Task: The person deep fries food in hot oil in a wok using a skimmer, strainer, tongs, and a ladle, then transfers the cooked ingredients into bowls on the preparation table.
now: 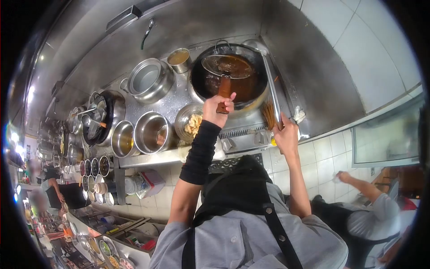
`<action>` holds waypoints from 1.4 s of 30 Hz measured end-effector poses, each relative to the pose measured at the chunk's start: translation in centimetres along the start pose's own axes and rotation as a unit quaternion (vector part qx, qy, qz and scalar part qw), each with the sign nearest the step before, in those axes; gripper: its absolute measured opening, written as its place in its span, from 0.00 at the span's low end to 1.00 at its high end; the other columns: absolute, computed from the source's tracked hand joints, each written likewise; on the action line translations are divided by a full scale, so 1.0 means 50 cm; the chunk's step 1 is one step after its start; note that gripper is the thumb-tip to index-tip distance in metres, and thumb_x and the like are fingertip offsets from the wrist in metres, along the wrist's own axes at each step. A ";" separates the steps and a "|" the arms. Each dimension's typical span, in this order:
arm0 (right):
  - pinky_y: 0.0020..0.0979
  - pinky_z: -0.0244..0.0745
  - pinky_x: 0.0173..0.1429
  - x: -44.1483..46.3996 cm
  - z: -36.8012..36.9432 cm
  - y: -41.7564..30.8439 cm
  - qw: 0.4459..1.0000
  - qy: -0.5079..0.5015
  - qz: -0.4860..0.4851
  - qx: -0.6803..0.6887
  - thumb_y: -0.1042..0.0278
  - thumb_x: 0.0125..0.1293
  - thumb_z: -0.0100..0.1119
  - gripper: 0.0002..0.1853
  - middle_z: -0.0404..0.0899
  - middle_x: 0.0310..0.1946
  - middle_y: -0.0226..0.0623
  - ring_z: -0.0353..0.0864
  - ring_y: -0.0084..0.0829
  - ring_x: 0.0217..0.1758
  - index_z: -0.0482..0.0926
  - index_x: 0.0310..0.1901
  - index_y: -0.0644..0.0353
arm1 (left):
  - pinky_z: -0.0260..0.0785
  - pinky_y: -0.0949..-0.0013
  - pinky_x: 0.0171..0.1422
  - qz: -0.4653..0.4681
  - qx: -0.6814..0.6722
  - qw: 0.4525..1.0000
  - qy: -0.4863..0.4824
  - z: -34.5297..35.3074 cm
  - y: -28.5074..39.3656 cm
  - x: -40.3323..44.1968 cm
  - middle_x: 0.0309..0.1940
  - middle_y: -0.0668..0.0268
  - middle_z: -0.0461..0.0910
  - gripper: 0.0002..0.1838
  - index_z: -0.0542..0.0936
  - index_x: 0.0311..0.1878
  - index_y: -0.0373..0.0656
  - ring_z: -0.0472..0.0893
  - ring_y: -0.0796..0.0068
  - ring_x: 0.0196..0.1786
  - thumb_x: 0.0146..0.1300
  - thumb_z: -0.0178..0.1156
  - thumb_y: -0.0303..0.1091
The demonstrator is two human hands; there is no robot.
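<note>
My left hand (217,109) is closed round the wooden handle of a wire-mesh skimmer (219,64). The skimmer's round mesh lies over the dark brown liquid (239,89) in a large black wok (197,78); I cannot tell how far it dips in. My right hand (287,135) grips the wooden end of a long-handled metal ladle (271,83). Its bowl is up at the wok's far right rim. A bamboo brush (268,113) lies beside the ladle handle. Left of the wok, a perforated strainer (181,120) holds pale fried pieces (194,124).
Metal pots (152,80) and a can of yellowish liquid (179,60) stand left of the wok. Steel bowls (150,130) line the counter's front edge. A second wok (112,107) sits farther left. One co-worker (371,219) is at right, another (67,193) at far left.
</note>
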State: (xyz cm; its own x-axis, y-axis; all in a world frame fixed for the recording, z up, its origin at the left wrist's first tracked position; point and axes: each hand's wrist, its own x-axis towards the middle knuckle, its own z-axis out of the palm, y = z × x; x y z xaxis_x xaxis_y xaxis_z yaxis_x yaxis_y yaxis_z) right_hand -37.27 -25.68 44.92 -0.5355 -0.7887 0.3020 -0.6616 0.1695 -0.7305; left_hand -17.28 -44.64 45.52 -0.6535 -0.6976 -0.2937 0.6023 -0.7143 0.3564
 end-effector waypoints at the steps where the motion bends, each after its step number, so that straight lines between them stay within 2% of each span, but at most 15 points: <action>1: 0.39 0.76 0.35 0.009 0.004 0.007 1.000 0.014 -0.019 -0.002 0.81 0.56 0.57 0.25 0.80 0.26 0.57 0.82 0.46 0.25 0.79 0.58 0.72 | 0.66 0.73 0.34 -0.002 0.002 1.000 -0.004 0.005 0.009 0.006 0.51 0.48 0.76 0.13 0.70 0.48 0.32 0.71 0.77 0.31 0.59 0.49 0.18; 5: 0.34 0.74 0.30 0.036 -0.002 0.002 0.965 -0.060 0.162 0.199 0.79 0.58 0.60 0.23 0.79 0.20 0.43 0.80 0.28 0.22 0.81 0.58 0.71 | 0.66 0.73 0.34 0.012 0.038 0.999 -0.014 0.009 0.024 0.013 0.49 0.52 0.78 0.16 0.70 0.52 0.32 0.70 0.78 0.31 0.59 0.50 0.18; 9: 0.29 0.67 0.21 0.042 0.066 0.054 0.953 -0.018 0.183 0.240 0.79 0.59 0.60 0.22 0.77 0.18 0.32 0.72 0.20 0.16 0.82 0.56 0.71 | 0.67 0.74 0.34 0.003 0.017 0.999 -0.038 0.005 0.037 0.016 0.50 0.53 0.78 0.19 0.71 0.56 0.32 0.70 0.78 0.31 0.60 0.51 0.18; 13: 0.31 0.67 0.21 0.007 0.103 0.102 0.956 0.017 0.207 0.207 0.78 0.58 0.60 0.20 0.76 0.19 0.34 0.72 0.22 0.16 0.82 0.54 0.72 | 0.66 0.76 0.33 0.005 0.001 0.999 -0.047 -0.024 0.050 0.003 0.50 0.54 0.78 0.23 0.70 0.62 0.32 0.71 0.80 0.32 0.62 0.51 0.18; 16: 0.31 0.66 0.19 -0.040 0.099 0.202 0.994 0.086 0.054 0.045 0.79 0.58 0.60 0.17 0.75 0.20 0.32 0.70 0.21 0.15 0.83 0.51 0.67 | 0.66 0.79 0.33 0.008 -0.041 0.996 -0.074 -0.071 0.055 -0.009 0.51 0.55 0.78 0.26 0.68 0.67 0.33 0.70 0.81 0.32 0.63 0.51 0.17; 20: 0.31 0.67 0.19 -0.130 0.036 0.289 0.970 -0.003 0.227 0.089 0.82 0.59 0.56 0.24 0.71 0.21 0.28 0.69 0.18 0.17 0.83 0.58 0.61 | 0.66 0.80 0.30 0.015 -0.103 0.989 -0.104 -0.117 0.094 -0.077 0.54 0.56 0.76 0.29 0.66 0.70 0.34 0.70 0.84 0.32 0.64 0.51 0.17; 23: 0.39 0.76 0.33 -0.159 -0.029 0.275 0.954 -0.103 0.281 0.021 0.80 0.58 0.56 0.22 0.69 0.19 0.37 0.76 0.28 0.24 0.82 0.56 0.64 | 0.65 0.80 0.27 0.057 -0.072 0.992 -0.088 -0.129 0.141 -0.155 0.53 0.56 0.76 0.29 0.65 0.70 0.34 0.69 0.84 0.30 0.64 0.50 0.16; 27: 0.48 0.81 0.44 -0.259 0.015 0.456 0.978 -0.091 0.124 -0.143 0.80 0.60 0.55 0.24 0.82 0.34 0.56 0.84 0.55 0.36 0.78 0.60 0.65 | 0.64 0.74 0.24 0.142 0.151 0.976 0.070 -0.084 0.177 -0.271 0.48 0.57 0.78 0.28 0.69 0.69 0.34 0.68 0.80 0.25 0.63 0.51 0.15; 30: 0.51 0.75 0.38 -0.320 0.066 0.577 0.980 -0.048 0.070 -0.178 0.79 0.61 0.55 0.18 0.80 0.30 0.58 0.81 0.57 0.32 0.78 0.55 0.65 | 0.69 0.67 0.29 0.216 0.410 0.863 0.201 -0.094 0.185 -0.279 0.39 0.59 0.82 0.30 0.71 0.71 0.36 0.75 0.72 0.28 0.63 0.51 0.16; 33: 0.54 0.77 0.42 -0.345 0.082 0.666 0.958 -0.144 0.182 -0.171 0.74 0.64 0.61 0.10 0.82 0.32 0.61 0.83 0.63 0.40 0.73 0.43 0.68 | 0.76 0.56 0.46 0.255 0.715 0.577 0.300 -0.186 0.193 -0.268 0.39 0.49 0.86 0.31 0.73 0.70 0.35 0.86 0.51 0.39 0.60 0.56 0.24; 34: 0.54 0.77 0.43 -0.345 0.083 0.672 0.952 -0.152 0.199 -0.175 0.73 0.64 0.62 0.10 0.82 0.32 0.61 0.84 0.64 0.41 0.72 0.41 0.68 | 0.75 0.48 0.54 0.193 0.793 0.471 0.334 -0.202 0.202 -0.261 0.44 0.41 0.85 0.32 0.75 0.69 0.38 0.85 0.40 0.48 0.57 0.57 0.29; 36: 0.54 0.78 0.43 -0.342 0.083 0.676 0.943 -0.173 0.218 -0.183 0.69 0.64 0.65 0.13 0.82 0.33 0.62 0.84 0.64 0.41 0.73 0.43 0.69 | 0.72 0.43 0.60 0.089 0.842 0.394 0.357 -0.220 0.218 -0.235 0.46 0.38 0.84 0.31 0.77 0.67 0.41 0.83 0.39 0.55 0.57 0.57 0.32; 39: 0.54 0.78 0.44 -0.314 0.092 0.684 0.942 -0.166 0.217 -0.195 0.67 0.63 0.66 0.15 0.83 0.33 0.62 0.85 0.64 0.41 0.74 0.42 0.69 | 0.74 0.49 0.61 0.112 0.771 0.525 0.343 -0.250 0.279 -0.266 0.50 0.38 0.83 0.29 0.80 0.66 0.45 0.85 0.38 0.52 0.58 0.56 0.31; 40: 0.54 0.79 0.45 -0.321 0.093 0.701 0.940 -0.161 0.224 -0.200 0.65 0.63 0.67 0.16 0.83 0.33 0.62 0.85 0.64 0.41 0.75 0.42 0.70 | 0.80 0.59 0.45 0.164 0.734 0.558 0.350 -0.265 0.289 -0.298 0.46 0.47 0.87 0.33 0.77 0.70 0.45 0.88 0.52 0.40 0.57 0.55 0.24; 42: 0.53 0.79 0.46 -0.337 0.111 0.712 0.935 -0.152 0.249 -0.202 0.62 0.61 0.68 0.18 0.83 0.34 0.62 0.85 0.63 0.42 0.75 0.41 0.71 | 0.70 0.72 0.27 0.195 0.514 0.766 0.333 -0.251 0.280 -0.378 0.42 0.59 0.87 0.39 0.72 0.75 0.45 0.80 0.76 0.29 0.55 0.54 0.17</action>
State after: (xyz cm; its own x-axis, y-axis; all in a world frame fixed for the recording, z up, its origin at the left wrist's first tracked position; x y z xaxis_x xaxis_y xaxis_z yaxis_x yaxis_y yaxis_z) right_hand -48.91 -9.65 10.44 -0.6967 -0.6737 -0.2465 -0.5468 0.7211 -0.4254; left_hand 9.25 -42.14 44.93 0.0679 -0.9651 -0.2531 -0.2105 -0.2618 0.9419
